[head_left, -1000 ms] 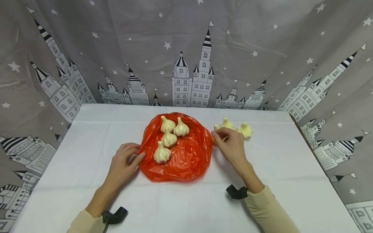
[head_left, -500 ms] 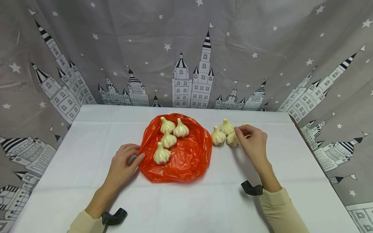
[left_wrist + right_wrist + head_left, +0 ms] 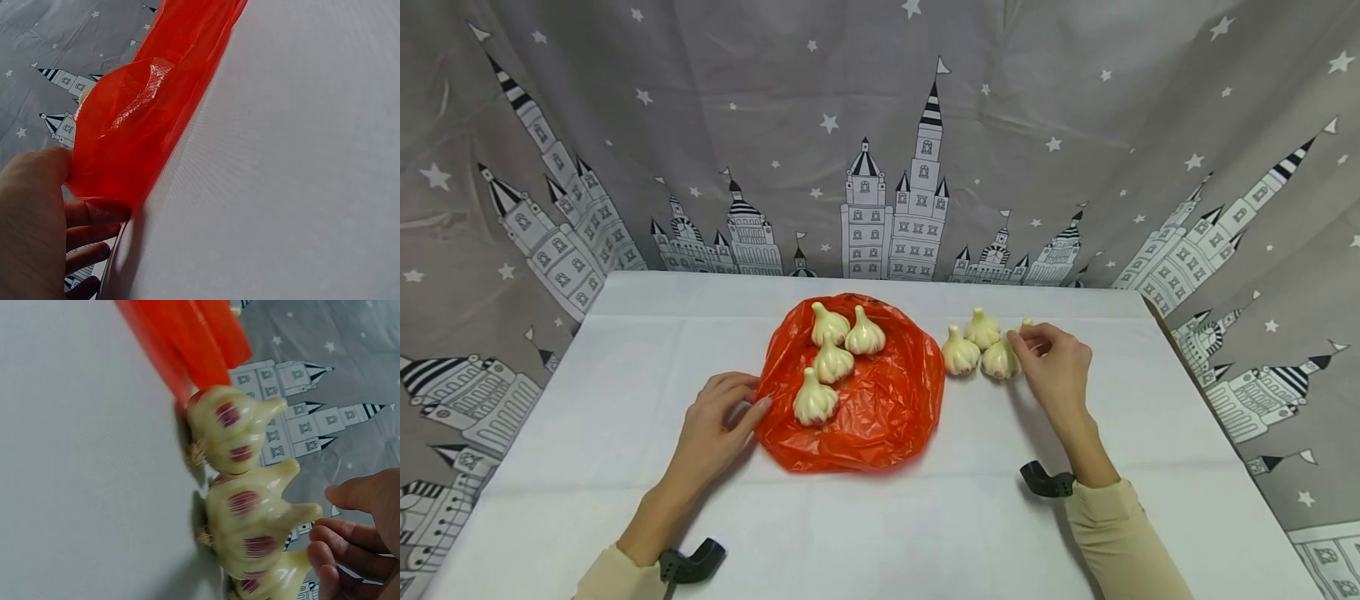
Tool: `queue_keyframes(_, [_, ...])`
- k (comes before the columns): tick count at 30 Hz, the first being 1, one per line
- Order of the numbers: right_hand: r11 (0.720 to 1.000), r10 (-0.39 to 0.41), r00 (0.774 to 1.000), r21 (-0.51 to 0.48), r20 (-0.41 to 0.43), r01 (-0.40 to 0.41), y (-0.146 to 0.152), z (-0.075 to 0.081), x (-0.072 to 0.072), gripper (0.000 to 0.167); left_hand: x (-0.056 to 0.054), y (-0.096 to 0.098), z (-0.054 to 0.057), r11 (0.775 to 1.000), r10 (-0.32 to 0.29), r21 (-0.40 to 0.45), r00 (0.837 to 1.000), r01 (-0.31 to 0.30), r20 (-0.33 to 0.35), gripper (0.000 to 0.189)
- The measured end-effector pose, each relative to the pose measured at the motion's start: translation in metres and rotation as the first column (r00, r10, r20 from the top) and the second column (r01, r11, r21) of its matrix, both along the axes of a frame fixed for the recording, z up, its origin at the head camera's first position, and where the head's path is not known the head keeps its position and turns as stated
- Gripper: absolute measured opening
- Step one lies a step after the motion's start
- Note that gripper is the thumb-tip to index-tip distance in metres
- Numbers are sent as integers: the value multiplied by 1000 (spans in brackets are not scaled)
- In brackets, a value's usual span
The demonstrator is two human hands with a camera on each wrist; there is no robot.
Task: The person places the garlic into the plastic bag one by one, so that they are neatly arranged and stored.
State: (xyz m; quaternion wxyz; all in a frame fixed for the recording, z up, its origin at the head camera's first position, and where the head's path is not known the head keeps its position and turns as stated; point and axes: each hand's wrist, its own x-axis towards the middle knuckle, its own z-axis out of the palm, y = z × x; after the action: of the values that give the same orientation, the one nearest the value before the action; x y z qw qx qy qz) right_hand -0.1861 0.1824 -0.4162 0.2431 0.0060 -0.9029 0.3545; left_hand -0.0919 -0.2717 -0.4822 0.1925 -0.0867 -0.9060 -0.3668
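Red bag [image 3: 883,417] and garlic bulbs [image 3: 816,402] on white table [image 3: 880,533]
Left hand [image 3: 718,425] pinches the bag's left rim, four bulbs inside; right hand [image 3: 1057,367], thumb and fingers apart, is beside four more bulbs [image 3: 961,354] to the right.

I see a wide table with a plain white cover [image 3: 880,533], which shows faint creases. On it lies a crumpled, roundish red plastic bag [image 3: 880,404]. Close beside this bag stand four glossy, cream-coloured garlic bulbs [image 3: 983,332], grouped together with stalks upward.
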Motion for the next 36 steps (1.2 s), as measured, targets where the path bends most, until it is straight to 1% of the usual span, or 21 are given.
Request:
queue_keyframes(4, [1000,-2,1000,-1,-9,2,1,-6,-3,22,0,0,0,1000,-1,0,1000,1,-4,9])
queue_keyframes(10, [1000,9,1000,-10,-4,-9,3,-15,-7,19,0,0,0,1000,-4,-1,1000,4,-10,8])
queue_keyframes(17, [1000,25,999,-4,-24,-25,4,-19,-9,16,-2,1,-1,1000,-9,-3,1000,9,-9,8])
queue_keyframes(21, [1000,14,1000,9,-9,-14,4,-18,-9,16,-1,2,-1,1000,-7,-8,1000,7,-6,8])
queue_keyframes(26, [1000,-4,1000,23,6,4,3,-12,-6,18,0,2,0,1000,-1,-7,1000,1,5,8])
queue_keyframes(30, [1000,-8,1000,15,-18,9,4,-5,-4,18,0,1,1,1000,-5,-1,1000,5,1,7])
queue_keyframes(36, [1000,14,997,4,-76,-13,3,3,-2,15,1,0,2,1000,-11,3,1000,11,-11,8])
